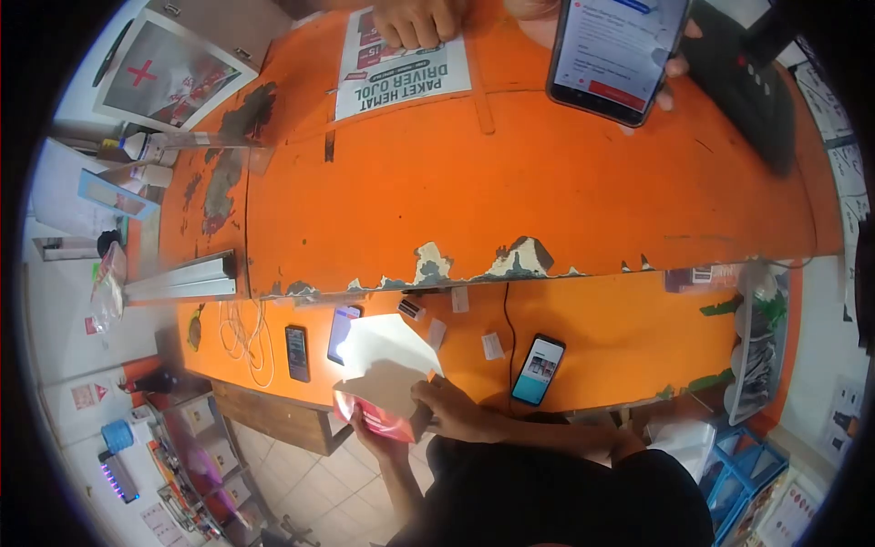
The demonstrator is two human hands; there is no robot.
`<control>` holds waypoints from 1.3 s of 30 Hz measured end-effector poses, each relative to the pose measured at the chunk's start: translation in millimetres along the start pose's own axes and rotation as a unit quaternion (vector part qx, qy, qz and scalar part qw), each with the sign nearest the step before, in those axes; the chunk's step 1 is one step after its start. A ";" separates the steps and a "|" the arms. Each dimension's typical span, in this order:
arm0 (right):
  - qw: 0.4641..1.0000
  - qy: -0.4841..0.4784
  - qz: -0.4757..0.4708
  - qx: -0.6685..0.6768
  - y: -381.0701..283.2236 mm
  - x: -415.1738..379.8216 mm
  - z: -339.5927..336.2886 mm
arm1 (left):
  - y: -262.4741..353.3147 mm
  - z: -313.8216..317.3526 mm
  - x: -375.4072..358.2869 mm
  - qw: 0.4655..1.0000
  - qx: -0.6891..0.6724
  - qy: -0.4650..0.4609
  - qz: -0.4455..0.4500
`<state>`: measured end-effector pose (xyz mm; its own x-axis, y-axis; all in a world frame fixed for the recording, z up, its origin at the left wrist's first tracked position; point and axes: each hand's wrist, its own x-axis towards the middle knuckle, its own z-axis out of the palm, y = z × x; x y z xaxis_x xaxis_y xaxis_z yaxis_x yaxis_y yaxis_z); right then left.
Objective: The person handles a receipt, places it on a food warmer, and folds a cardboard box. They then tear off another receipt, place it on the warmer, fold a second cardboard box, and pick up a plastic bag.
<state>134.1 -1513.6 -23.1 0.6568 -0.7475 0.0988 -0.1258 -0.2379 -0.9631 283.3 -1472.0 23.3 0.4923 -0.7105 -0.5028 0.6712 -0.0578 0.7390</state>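
Observation:
A red and white box or folded carton (pixel 375 415), with a pale open flap rising from it, is held near the lower counter's front edge. My left hand (pixel 381 439) grips its lower side from below. On the right side, my right hand (pixel 447 407) has its fingers closed on the carton's edge. Just behind the carton a phone (pixel 344 330) with a lit screen is partly hidden by the flap. A dark phone (pixel 297 353) lies to the left, and another phone (pixel 539 369) with a lit screen lies to the right.
Above the lower shelf (pixel 629 351) stands a raised orange counter (pixel 547 201) with a chipped edge. Across it, another person's hand (pixel 417 20) rests on a printed sheet (pixel 401 77), and a hand holds up a phone (pixel 620 55). A white cable (pixel 241 342) lies left.

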 end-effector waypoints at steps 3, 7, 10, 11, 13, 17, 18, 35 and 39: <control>0.990 -0.093 0.072 0.080 -33.7 0.4 -14.7 | -8.9 -52.8 21.6 0.993 0.078 0.081 0.042; 0.999 0.053 0.011 0.009 -55.0 5.9 -23.7 | 8.1 -83.7 20.0 0.985 0.156 0.035 0.071; 0.967 0.132 0.075 -0.203 -42.5 18.3 -38.1 | 25.5 -84.0 5.9 0.995 0.066 -0.056 0.047; 0.973 0.104 0.114 -0.171 -38.3 21.3 -39.3 | 24.4 -80.7 1.3 0.995 0.032 -0.071 0.058; 0.976 0.068 0.156 -0.139 -33.6 22.2 -32.6 | 19.8 -76.8 -1.4 0.995 -0.006 -0.083 0.063; 0.986 0.043 0.098 0.124 16.6 15.5 38.2 | -7.1 -103.8 -18.6 0.999 -0.009 -0.029 0.037; 0.988 0.060 0.058 0.128 32.2 12.1 66.5 | -11.5 -112.7 -20.6 0.999 -0.009 -0.016 0.028; 0.938 0.232 0.201 -0.163 113.4 -62.9 -70.4 | 5.8 -258.1 53.0 0.988 0.101 0.098 -0.055; 0.928 0.180 0.305 -0.116 115.7 -41.6 -73.9 | 22.6 -258.4 56.3 0.921 0.283 0.248 0.101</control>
<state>37.3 -1555.8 -120.1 0.1262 -0.9357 -0.3295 -0.5763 0.2012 -0.7921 469.3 -1332.0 -104.2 0.8620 -0.3475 -0.3690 0.2106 -0.4167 0.8843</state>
